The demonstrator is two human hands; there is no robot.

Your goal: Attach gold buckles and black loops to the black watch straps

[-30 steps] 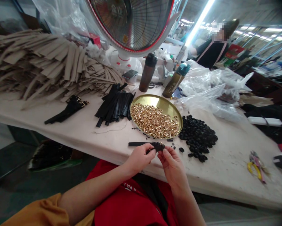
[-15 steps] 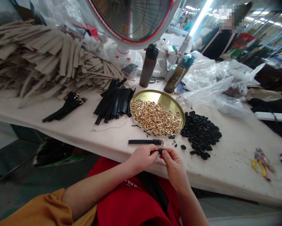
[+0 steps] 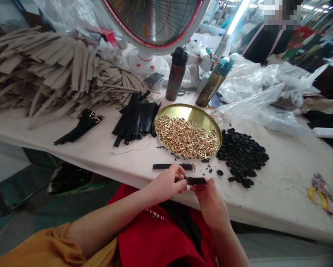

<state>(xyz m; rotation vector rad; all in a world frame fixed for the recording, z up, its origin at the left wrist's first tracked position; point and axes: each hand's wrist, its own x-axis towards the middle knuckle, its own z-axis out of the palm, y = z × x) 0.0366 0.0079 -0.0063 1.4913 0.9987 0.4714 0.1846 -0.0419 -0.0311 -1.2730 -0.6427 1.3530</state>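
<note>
A short black strap (image 3: 197, 181) is held between my two hands near the table's front edge. My left hand (image 3: 170, 183) is closed in a pinch at its left end, where a small metal-looking piece shows, too small to make out fully. My right hand (image 3: 209, 198) grips the strap from below, thumb near its right end. Just beyond my fingers lies another black strap with a gold buckle (image 3: 194, 167). Behind it stands a round gold tray (image 3: 202, 115) heaped with small gold buckles (image 3: 183, 137). Black loops (image 3: 242, 155) are piled right of the tray.
Black strips (image 3: 137, 120) lie left of the tray, with buckled straps (image 3: 80, 128) farther left. Beige strips (image 3: 52, 66) form a big heap. A fan (image 3: 155, 22), two bottles (image 3: 177, 74) and plastic bags (image 3: 260, 92) stand behind. Pliers (image 3: 322, 193) rest at right; a person (image 3: 266, 40) is beyond.
The held strap has turned so that its flat length now shows to the right. My right hand has shifted slightly right and lower along it; my left hand keeps its pinch.
</note>
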